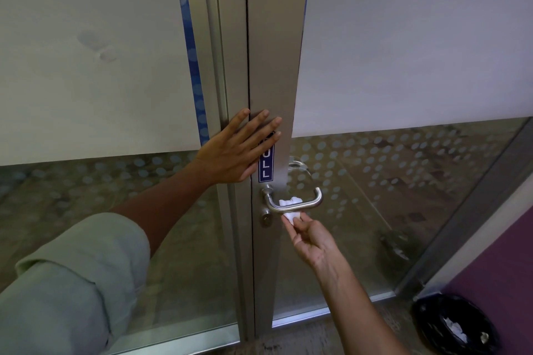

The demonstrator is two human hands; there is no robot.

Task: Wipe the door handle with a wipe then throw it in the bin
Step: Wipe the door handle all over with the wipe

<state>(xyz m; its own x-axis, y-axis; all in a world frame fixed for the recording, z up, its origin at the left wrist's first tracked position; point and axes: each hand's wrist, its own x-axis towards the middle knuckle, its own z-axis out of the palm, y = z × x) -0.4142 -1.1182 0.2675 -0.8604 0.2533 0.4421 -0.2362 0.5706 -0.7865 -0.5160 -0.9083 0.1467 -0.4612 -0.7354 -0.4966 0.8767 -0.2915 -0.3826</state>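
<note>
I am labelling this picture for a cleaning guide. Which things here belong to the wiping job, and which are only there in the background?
Belong to the job:
- door handle
- white wipe, pinched by the right hand
- black bin on the floor
- left hand, flat on the door frame

Only background:
- blue PULL sign
- keyhole
- second handle behind the glass

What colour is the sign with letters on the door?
Blue rectangular door sign with white letters, seen in the head view.
</note>
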